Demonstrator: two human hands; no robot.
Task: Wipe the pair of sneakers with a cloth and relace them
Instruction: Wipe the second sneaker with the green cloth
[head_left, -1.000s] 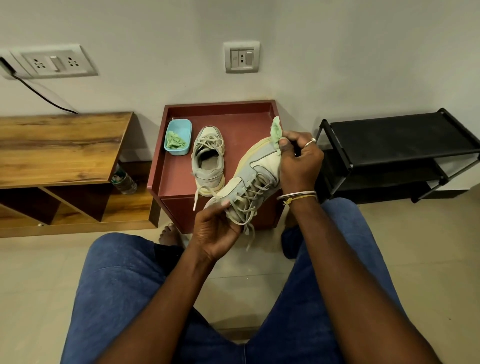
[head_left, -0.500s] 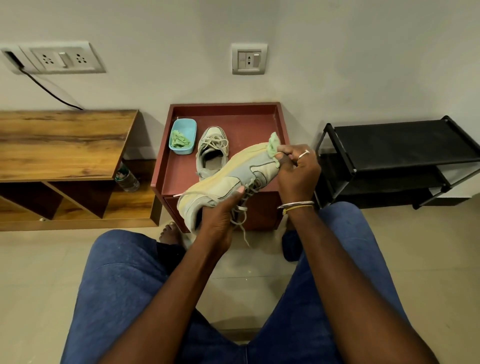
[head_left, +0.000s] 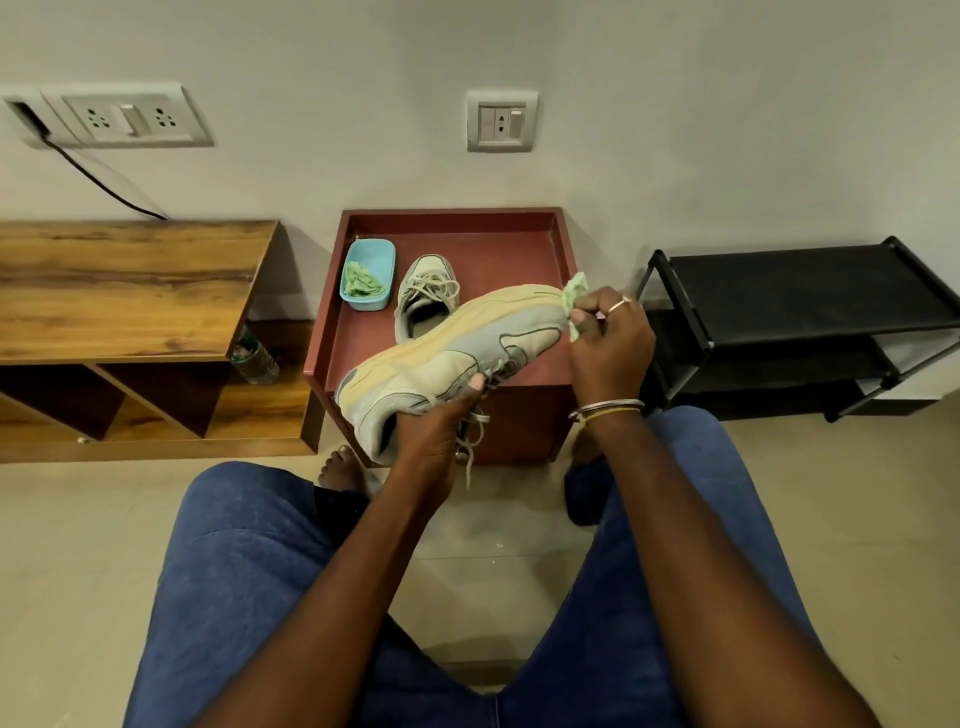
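Red counter (head_left: 498, 244) against grey wall (head_left: 675, 104); second sneaker (head_left: 426, 296) on it. Left hand (head_left: 431, 431) fingers grip held sneaker (head_left: 457, 348); right hand (head_left: 610, 348) fingers pinch cloth (head_left: 574, 291) at its 2 o'clock end.

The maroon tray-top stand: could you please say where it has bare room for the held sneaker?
Bare: the back-right part, between the grey laced sneaker and the maroon stand's right rim. Crowded: the left, with the light-blue plastic tub beside that sneaker.

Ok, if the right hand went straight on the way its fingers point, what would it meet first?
The toe of the held sneaker: the right hand pinches the green cloth against it, fingers pointing left. Depth is unclear, but cloth and toe look to be touching.
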